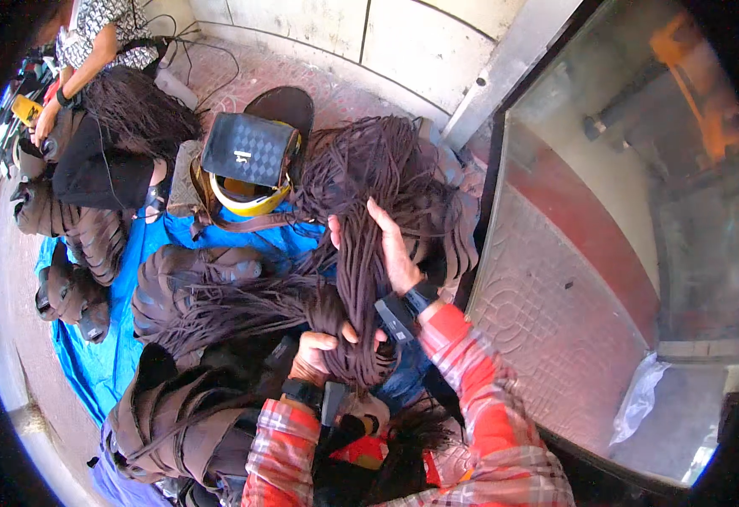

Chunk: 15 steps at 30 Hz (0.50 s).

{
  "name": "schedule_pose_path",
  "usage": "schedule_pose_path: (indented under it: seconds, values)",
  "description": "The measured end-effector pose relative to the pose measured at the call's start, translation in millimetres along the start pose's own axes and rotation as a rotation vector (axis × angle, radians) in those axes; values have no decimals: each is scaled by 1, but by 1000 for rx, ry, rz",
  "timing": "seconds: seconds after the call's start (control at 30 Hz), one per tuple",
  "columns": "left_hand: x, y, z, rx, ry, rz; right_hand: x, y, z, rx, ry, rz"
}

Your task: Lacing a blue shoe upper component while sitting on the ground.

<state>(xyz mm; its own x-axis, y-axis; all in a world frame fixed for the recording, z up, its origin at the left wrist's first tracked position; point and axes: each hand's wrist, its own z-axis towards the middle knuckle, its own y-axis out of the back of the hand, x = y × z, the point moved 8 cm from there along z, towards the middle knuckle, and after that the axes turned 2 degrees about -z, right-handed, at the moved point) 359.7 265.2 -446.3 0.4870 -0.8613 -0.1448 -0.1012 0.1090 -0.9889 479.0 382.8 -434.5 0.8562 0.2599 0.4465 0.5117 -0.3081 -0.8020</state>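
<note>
A thick bundle of dark brown cords (358,262) runs lengthwise in front of me. My left hand (314,353) is closed round its near end, where some cords bend over in a loop. Farther up, my right hand (395,253) cups the same bundle, with digits showing on both sides of it and the palm partly hidden. Beyond, more loose brown cords (378,156) spread in a heap. Another bunch of cords (251,308) stretches left from beside my left hand. Both wrists carry dark straps with small grey boxes.
Coiled brown strips (175,422) lie at the near left on a blue tarp (90,372). A dark bag (249,150) rests over a yellow-rimmed round object (251,203). Another person (90,63) sits at the far left with similar strips. A glass door (572,253) stands at right.
</note>
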Motion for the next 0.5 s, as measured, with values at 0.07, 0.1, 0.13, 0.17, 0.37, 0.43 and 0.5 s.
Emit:
schedule_pose_path:
  seconds: [0.07, 0.1, 0.13, 0.17, 0.37, 0.43, 0.5]
  values:
    - [-16, -7, -6, -50, -134, -141, 13, -13, -11, 125, 20, -271]
    - [-27, -10, -9, 8, -105, -107, 17, -17, -11, 136, -28, -147]
    - [-32, -11, -4, 35, -99, -105, 24, -18, -10, 125, -50, -135]
    - [-34, -15, 0, 64, -94, -103, 28, -19, -13, 115, -71, -125]
    - [-16, 13, -6, -233, 28, 165, 21, -36, -16, -39, 51, 166]
    - [-17, 22, -6, -354, 15, 225, 14, -32, -14, -57, 56, 200]
    - [-25, 20, -6, -356, -40, 277, 11, -29, -14, -115, 20, 317]
